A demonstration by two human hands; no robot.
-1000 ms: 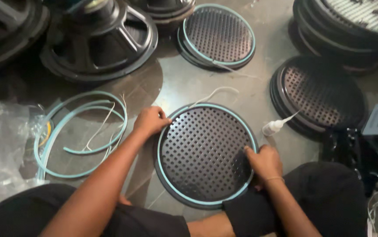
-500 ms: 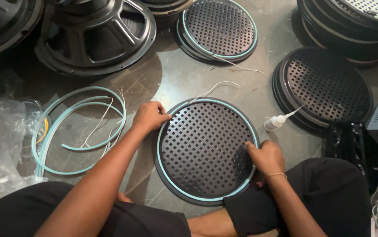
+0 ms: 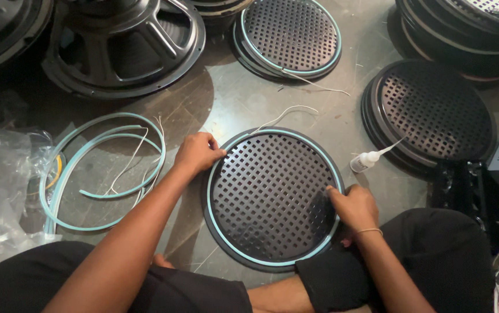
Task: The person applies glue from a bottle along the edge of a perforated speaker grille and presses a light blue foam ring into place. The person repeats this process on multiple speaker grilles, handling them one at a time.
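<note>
While we sit with the round black perforated grille [image 3: 272, 197] flat on the floor just ahead of our knees, we do best pressing the pale teal edge strip [image 3: 217, 217] down bit by bit along the rim. Our right hand [image 3: 354, 206] rests curled on the near right rim, fingertips pressing, holding nothing; our left hand [image 3: 196, 152] is closed loosely over the far left rim. Farther right lies a small white glue bottle [image 3: 365, 160]; far left, loose teal strips [image 3: 102, 174].
</note>
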